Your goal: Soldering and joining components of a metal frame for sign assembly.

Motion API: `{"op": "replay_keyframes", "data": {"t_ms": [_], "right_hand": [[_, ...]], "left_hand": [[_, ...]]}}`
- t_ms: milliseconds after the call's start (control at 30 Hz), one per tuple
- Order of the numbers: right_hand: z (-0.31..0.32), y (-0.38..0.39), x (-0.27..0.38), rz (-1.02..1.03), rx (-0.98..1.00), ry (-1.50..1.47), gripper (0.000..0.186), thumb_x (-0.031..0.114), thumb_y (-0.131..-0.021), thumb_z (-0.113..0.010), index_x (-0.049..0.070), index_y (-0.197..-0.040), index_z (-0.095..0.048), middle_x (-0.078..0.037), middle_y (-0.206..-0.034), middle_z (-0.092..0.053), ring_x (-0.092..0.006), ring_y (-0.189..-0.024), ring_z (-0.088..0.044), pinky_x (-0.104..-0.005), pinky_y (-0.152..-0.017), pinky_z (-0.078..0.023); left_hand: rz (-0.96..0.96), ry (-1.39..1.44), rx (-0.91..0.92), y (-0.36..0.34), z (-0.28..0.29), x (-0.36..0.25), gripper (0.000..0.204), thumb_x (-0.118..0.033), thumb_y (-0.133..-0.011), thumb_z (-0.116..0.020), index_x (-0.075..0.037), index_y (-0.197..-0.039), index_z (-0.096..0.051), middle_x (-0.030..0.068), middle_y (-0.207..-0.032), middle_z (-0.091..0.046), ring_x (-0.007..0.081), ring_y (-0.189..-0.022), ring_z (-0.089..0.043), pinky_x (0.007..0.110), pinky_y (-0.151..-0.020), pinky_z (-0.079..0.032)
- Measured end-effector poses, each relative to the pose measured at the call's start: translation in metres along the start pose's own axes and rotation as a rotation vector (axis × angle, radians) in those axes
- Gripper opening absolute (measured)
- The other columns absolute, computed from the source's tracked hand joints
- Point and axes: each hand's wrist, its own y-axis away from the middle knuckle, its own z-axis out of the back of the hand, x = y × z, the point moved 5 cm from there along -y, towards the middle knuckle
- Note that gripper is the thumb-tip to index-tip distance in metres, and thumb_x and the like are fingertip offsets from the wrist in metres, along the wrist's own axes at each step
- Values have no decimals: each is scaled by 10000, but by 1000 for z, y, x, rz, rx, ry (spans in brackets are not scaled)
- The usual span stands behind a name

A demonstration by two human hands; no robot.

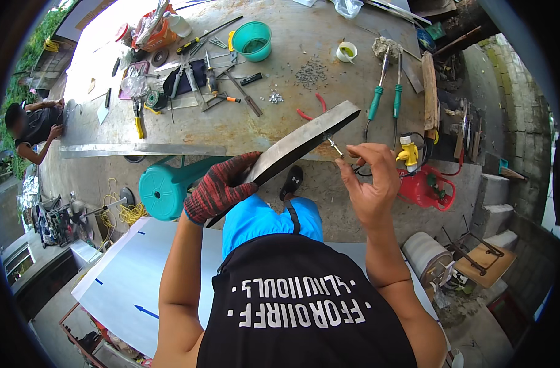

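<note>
My left hand [221, 189], in a red and black knit glove, is closed around the lower end of a long grey metal channel [304, 136]. The channel tilts up to the right, over the workbench's near edge. From its underside, near the upper end, a small shiny bolt-like metal fitting [334, 145] sticks out. My bare right hand [375, 184] holds thumb and forefinger in a pinch at the fitting's free end. On the bench beyond the channel lie red-handled pliers [313, 109] and two soldering irons with green handles [376, 101].
The metal-topped workbench [188, 132] carries a green bowl [253, 42], a white cup [346, 52], a pile of small grey pieces [311, 73] and several hand tools. A green stool [163, 191] stands below left, a red gas cylinder [424, 187] right. Another person [38, 126] is at far left.
</note>
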Motion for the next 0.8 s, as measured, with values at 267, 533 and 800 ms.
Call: {"op": "replay_keyframes", "data": {"t_ms": [267, 533, 800], "right_hand": [[5, -1, 4, 15, -14, 85, 281, 28, -767, -856, 92, -1004, -718, -47, -973, -675, -221, -848, -596, -347, -747, -444], [3, -6, 8, 22, -16, 97, 263, 22, -775, -847, 82, -995, -716, -46, -966, -671, -224, -842, -594, -346, -745, -437], [8, -10, 21, 70, -5, 66, 322, 41, -766, -861, 70, -1058, -727, -65, -993, -667, -229, -832, -585, -341, -737, -455]], "left_hand": [[54, -96, 44, -3, -2, -5, 691, -206, -921, -775, -4, -1512, -480, 88, -1386, -616, 138, -1268, -531, 332, -1115, -403], [91, -15, 54, -2, -2, -1, 656, -216, -928, -750, 4, -1493, -500, 188, -1353, -658, 201, -1291, -577, 371, -1118, -437], [102, 67, 89, 4, -1, -4, 667, -236, -949, -730, -15, -1524, -472, 63, -1116, -681, 102, -872, -602, 293, -799, -526]]}}
